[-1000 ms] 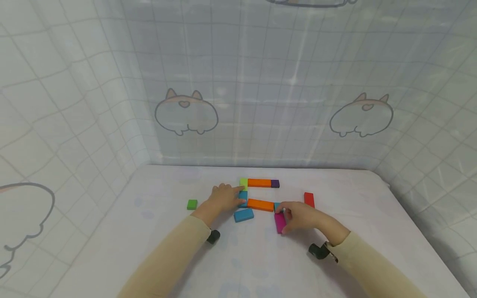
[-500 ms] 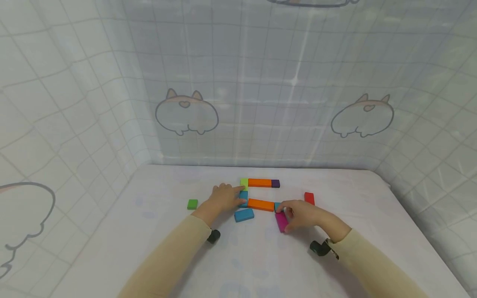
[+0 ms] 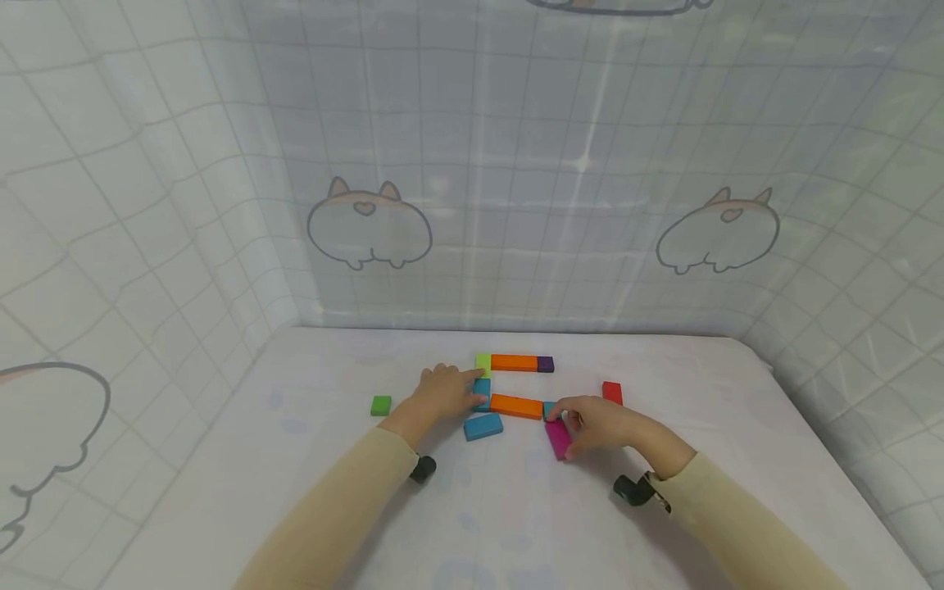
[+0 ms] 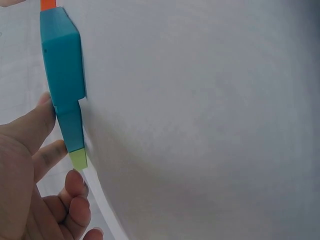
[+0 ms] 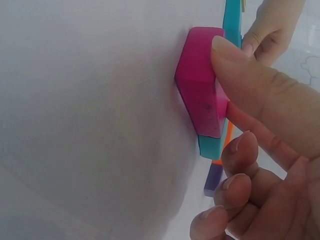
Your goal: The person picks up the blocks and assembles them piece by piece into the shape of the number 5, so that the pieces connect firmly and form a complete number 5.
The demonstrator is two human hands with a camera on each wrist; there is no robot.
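Note:
My right hand [image 3: 601, 424] pinches a magenta block [image 3: 558, 440] lengthwise, thumb at its near end and index finger toward its far end. That far end meets a small teal block [image 5: 210, 146], partly covered by the fingers in the head view. My left hand [image 3: 444, 391] touches the row's left side, index finger on a lime block [image 3: 483, 362] and thumb on a blue block [image 3: 482, 395]. From the blue block an orange block [image 3: 516, 406] runs right to the teal one. Another orange block [image 3: 514, 362] lies behind, between the lime block and a purple block [image 3: 545, 364].
A loose blue block [image 3: 483, 426] lies just in front of the left thumb. Off to the left is a green block [image 3: 380, 406]; a red block [image 3: 612, 393] lies behind the right hand. A white cloth [image 3: 472, 524] covers the table, with a patterned curtain [image 3: 516, 205] around it.
My right hand has shifted slightly to the right, and the near end of the magenta block has swung a little right with it. The left hand has stayed in place.

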